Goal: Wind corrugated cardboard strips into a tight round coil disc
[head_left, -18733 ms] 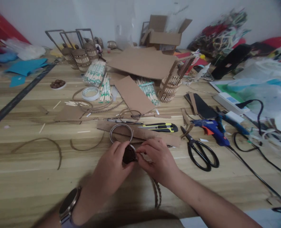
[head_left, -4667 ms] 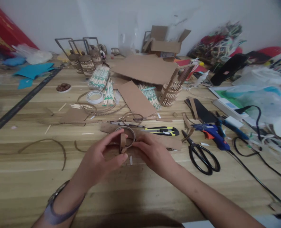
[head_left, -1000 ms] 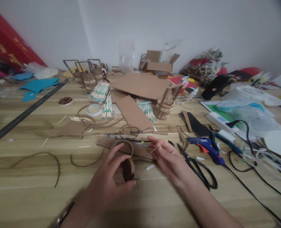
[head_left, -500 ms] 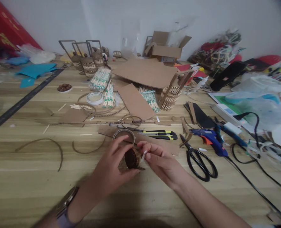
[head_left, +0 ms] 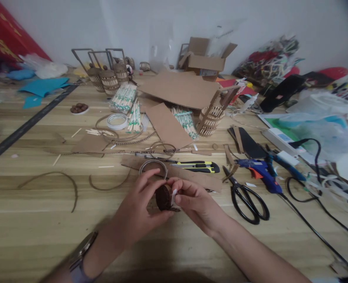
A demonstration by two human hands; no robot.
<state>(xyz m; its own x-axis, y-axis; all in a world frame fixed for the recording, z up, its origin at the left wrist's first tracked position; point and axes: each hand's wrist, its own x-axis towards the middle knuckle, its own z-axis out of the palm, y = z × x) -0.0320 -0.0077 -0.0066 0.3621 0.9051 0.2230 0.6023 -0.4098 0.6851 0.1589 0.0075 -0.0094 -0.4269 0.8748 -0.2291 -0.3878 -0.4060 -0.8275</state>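
Between the fingers and thumb of my left hand [head_left: 138, 204] is a small round dark brown piece [head_left: 163, 197]. My right hand [head_left: 196, 202] pinches a small white strip [head_left: 173, 197] against the right side of that piece. Just beyond my left fingertips a ring [head_left: 153, 168] lies on the table. A yellow and black utility knife [head_left: 196, 166] rests on a cardboard strip [head_left: 188, 175] past my right hand. To the right are black-handled scissors [head_left: 246, 200] and a blue glue gun [head_left: 261, 173].
Cardboard sheets [head_left: 176, 88], stick bundles [head_left: 123, 97] and a roll of white tape [head_left: 116, 122] lie farther back. Small slatted buckets [head_left: 109, 81] stand at the back left, another [head_left: 211, 120] right of centre. Black cables [head_left: 315, 228] run along the right.
My right hand has moved slightly left, bringing the white strip up against the brown piece. My left hand keeps its hold nearly in place.
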